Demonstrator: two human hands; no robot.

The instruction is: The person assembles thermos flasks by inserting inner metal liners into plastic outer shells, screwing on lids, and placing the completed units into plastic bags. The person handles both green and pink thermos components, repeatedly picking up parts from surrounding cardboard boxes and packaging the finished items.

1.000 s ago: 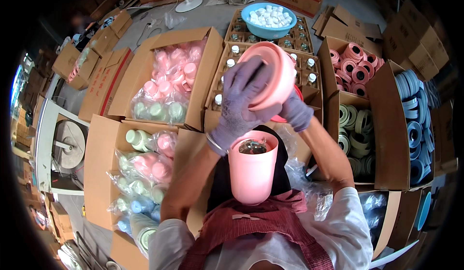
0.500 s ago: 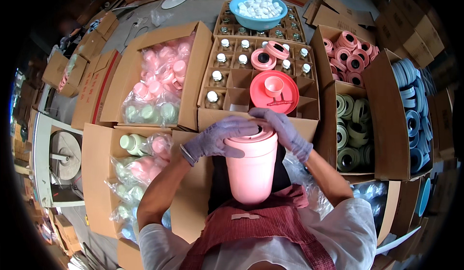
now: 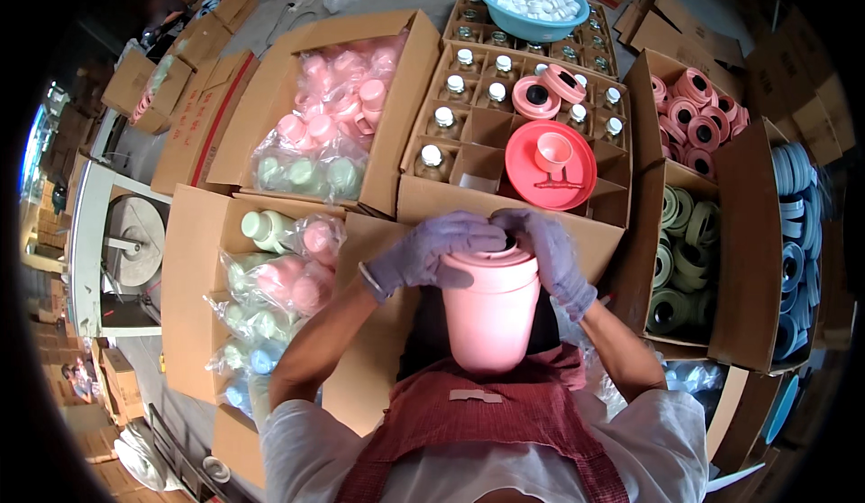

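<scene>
Pink container [image 3: 491, 327], head view: at the wearer's lap. Pink collar [image 3: 491, 263], held clear one second ago, now sits on its rim; parts joined. Left hand [image 3: 428, 249]: fingers clamped on collar. Right hand [image 3: 553, 258]: fingers curled over collar; cannot tell if clamped.

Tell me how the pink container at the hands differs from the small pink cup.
The pink container is much larger than the small pink cup. The left hand and right hand touch the container; the cup sits untouched on the red plate. A pink ring tops the container; the cup is open. Both are pink and round.
</scene>
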